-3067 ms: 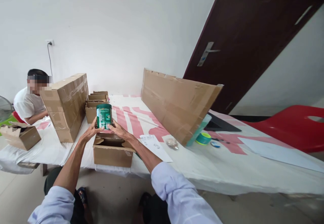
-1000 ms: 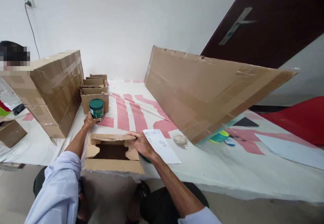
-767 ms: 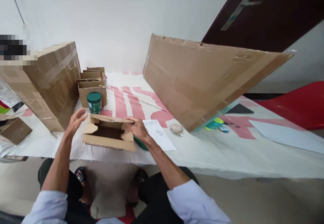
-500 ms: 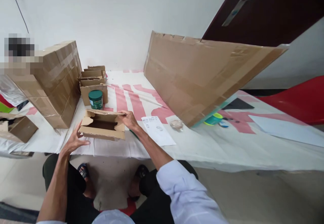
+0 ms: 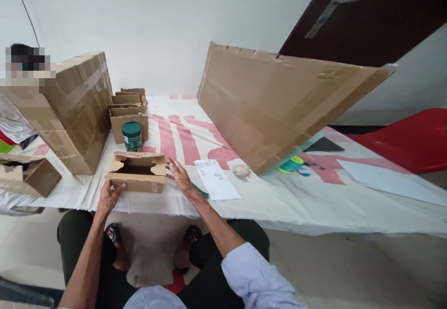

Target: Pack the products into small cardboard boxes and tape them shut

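Observation:
A small open cardboard box point(image 5: 137, 178) sits near the table's front edge, flaps up. My left hand point(image 5: 109, 196) touches its front left corner with fingers spread, holding nothing. My right hand point(image 5: 180, 177) rests just right of the box, fingers stretched out flat, over a green object point(image 5: 200, 191) that is mostly hidden. A green-lidded tub point(image 5: 132, 136) stands upright behind the box, apart from both hands. A white slip of paper point(image 5: 216, 185) lies to the right of my right hand.
Tall taped cartons point(image 5: 75, 109) stand at left, small open boxes point(image 5: 127, 109) behind the tub. A long cardboard sheet point(image 5: 279, 113) leans across the table point(image 5: 314, 206). A tape roll point(image 5: 291, 164) lies under it. Another person point(image 5: 17, 90) sits far left. A red chair point(image 5: 412, 137) stands at right.
My left hand set the green tub down behind the box and came to the box's front corner. My right hand let go of the box flap and now lies flat beside it.

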`<state>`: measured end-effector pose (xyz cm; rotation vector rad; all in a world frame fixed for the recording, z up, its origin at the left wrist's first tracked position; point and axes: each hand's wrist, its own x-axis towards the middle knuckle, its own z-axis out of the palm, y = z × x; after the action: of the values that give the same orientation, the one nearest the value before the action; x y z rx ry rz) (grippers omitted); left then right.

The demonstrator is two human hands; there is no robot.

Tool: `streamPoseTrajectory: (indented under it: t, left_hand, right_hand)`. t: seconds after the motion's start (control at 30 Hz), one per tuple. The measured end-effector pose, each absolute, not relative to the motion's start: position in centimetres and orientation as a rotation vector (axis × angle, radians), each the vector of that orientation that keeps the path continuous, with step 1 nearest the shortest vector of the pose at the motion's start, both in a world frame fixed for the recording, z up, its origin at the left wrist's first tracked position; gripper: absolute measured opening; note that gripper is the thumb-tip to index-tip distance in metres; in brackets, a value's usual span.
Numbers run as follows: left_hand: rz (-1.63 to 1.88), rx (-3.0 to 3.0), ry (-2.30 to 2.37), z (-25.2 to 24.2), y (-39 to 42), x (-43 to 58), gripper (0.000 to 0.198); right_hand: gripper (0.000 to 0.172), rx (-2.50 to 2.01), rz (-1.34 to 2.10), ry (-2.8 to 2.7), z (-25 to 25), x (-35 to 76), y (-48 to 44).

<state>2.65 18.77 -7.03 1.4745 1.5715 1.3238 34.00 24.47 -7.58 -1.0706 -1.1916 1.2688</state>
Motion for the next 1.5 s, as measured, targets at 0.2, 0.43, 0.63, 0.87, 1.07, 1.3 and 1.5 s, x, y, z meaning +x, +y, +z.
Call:
streamPoseTrajectory:
  t: [0.2, 0.43, 0.63, 0.87, 1.07, 1.3, 1.5]
  left_hand:
    - [1.328, 1.506, 1.671, -7.0, 19.9, 3.3, 0.045]
    - [1.465, 1.615, 2.166, -6.0, 17.2, 5.2, 0.066]
    - [1.640, 2.370, 2.009, -2.2, 15.6, 8.6, 0.045]
    - [1.613, 2.662, 1.840, 0.5, 16.4, 10.3, 0.036]
    - [1.261, 2.431, 1.876, -4.1, 14.7, 12.0, 0.035]
    - [1.197, 1.728, 2.158, -7.0, 19.2, 12.8, 0.100]
    - [1.180, 1.361, 2.361, -7.0, 23.2, 14.8, 0.141]
  right_hand:
    - [0.089, -0.983, 1.204, -1.279, -7.5, 32.2, 23.3]
    - [0.073, -1.060, 1.024, -1.272, -7.7, 31.8, 23.2]
    - [0.045, -1.065, 0.686, -1.317, -5.9, 32.6, 19.1]
    - [0.037, -1.078, 0.615, -1.400, -6.1, 31.4, 17.6]
    - [0.068, -1.164, 0.681, -1.548, -10.2, 30.5, 20.1]
    - [0.058, -1.094, 0.621, -1.715, -11.6, 29.3, 24.1]
    - [0.053, -1.111, 0.529, -1.867, -12.6, 31.2, 24.5]
